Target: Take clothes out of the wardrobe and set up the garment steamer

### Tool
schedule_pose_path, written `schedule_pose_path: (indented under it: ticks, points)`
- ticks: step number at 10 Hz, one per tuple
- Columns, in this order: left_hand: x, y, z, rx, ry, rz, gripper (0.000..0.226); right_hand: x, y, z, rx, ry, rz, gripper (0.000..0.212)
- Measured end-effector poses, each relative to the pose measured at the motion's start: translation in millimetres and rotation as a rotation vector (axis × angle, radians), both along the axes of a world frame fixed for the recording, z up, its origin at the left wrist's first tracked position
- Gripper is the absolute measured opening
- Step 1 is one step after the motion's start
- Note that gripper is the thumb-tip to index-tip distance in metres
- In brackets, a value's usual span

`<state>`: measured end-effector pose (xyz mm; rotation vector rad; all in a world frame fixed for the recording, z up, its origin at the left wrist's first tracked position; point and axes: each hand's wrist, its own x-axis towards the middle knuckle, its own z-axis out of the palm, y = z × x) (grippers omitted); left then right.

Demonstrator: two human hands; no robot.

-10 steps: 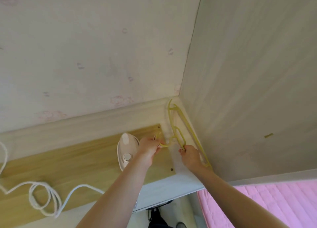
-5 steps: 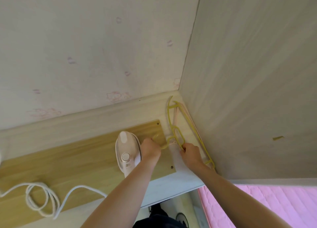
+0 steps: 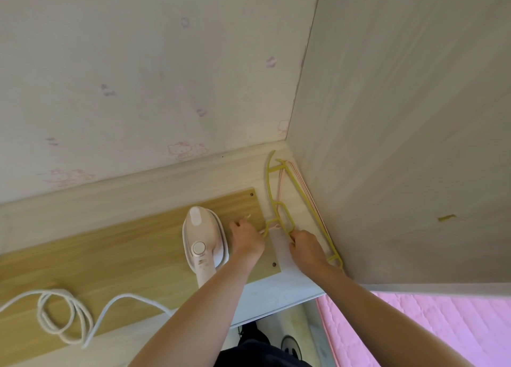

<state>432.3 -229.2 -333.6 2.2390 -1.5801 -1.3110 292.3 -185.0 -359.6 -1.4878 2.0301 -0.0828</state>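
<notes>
At the right end of the shelf, my right hand (image 3: 305,246) grips the yellow hanger (image 3: 282,214), long axis running far toward the corner, my left hand (image 3: 246,238) pinching its hook, the garment steamer (image 3: 203,241) just left
</notes>
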Motion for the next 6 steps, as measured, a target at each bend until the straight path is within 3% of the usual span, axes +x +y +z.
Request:
schedule_pose_path:
  ticks: [5,6]
  points:
    - [9.0,49.4,1.5,-0.247,0.072,-0.085,0.078,-0.8,30.5,24.6,0.022,0.137,0.161,0.032]
    - [6.2,64.6,1.9,-0.300,-0.060,-0.142,0.074,-4.5,40.6,34.7,0.009,0.164,0.214,0.030]
